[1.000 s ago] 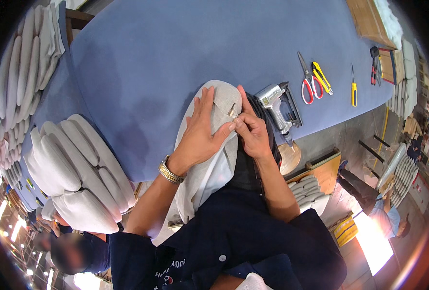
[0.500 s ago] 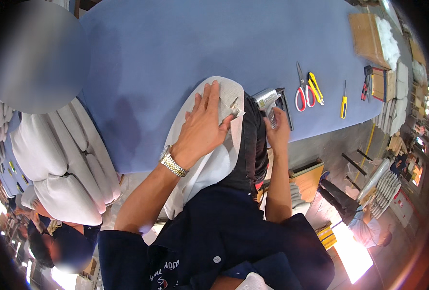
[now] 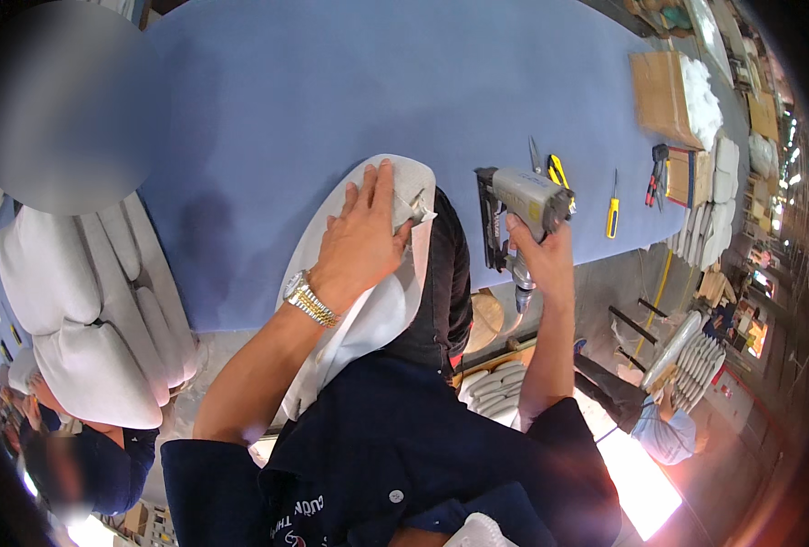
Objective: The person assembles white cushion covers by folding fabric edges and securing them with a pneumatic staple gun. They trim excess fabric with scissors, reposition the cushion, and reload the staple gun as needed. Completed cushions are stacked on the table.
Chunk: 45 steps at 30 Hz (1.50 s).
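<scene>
The stapler [image 3: 530, 193] is held in the right hand [image 3: 543, 248], whose grip is closed around its handle. The cushion [image 3: 402, 287] is covered by the left hand [image 3: 361, 228], which is laid flat and spread on it, the fingers pointed toward its far end. The relation that matters is the one between stapler and fold [image 3: 413, 205]: the fold is found to the left of the right grip, at about its level or slightly farther from the body, and well apart from it, separated by part of the dark-trousered leg [image 3: 441, 292] and a strip of blue counter [image 3: 267, 109]. The stapler's black side is turned left, toward the fold. The cushion's long axis is run outward from the body, tilted a little right at the far end. The fold is much nearer the left hand; the thumb is set just beside it, though contact cannot be told. The cushion is placed left of the leg, by the counter's near edge; its support is hidden.
</scene>
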Available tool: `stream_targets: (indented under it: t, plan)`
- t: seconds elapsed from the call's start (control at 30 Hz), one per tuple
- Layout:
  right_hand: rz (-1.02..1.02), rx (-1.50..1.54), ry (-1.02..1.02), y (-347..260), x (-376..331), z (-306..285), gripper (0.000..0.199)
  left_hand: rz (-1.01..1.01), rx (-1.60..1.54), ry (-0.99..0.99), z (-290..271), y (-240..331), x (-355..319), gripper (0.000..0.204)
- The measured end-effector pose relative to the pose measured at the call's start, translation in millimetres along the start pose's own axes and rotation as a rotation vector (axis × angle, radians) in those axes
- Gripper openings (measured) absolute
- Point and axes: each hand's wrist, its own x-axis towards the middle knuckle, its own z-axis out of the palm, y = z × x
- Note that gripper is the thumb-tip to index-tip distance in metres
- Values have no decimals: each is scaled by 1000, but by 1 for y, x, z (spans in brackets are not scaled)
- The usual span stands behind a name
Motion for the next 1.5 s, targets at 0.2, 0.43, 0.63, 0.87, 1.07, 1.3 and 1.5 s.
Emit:
stream_targets:
  t: [0.2, 0.43, 0.63, 0.87, 1.07, 1.3, 1.5]
  plan:
    - [-329, -88, -274, -61, -18, 14, 38, -8, -58, 3, 0, 1, 0, 89]
    - [-366, -239, -345, -37, -24, 29, 42, -4, -11, 11, 3, 4, -4, 90]
    - [-177, -46, -283, -15, -38, 35, 41, -12, -3, 4, -1, 5, -3, 89]
    - [-222, -129, -262, -16, -38, 40, 40, -5, -36, -21, -6, 4, 1, 91]
    - [-346, -276, -330, -21, -26, 41, 40, 4, -45, -29, -8, 3, 2, 93]
    - [-284, -411, -409, -24, -13, 44, 38, -15, -41, 3, -3, 5, 6, 96]
    - [-344, -421, -378, -22, -10, 47, 35, -5, -74, 19, -1, 2, 6, 97]
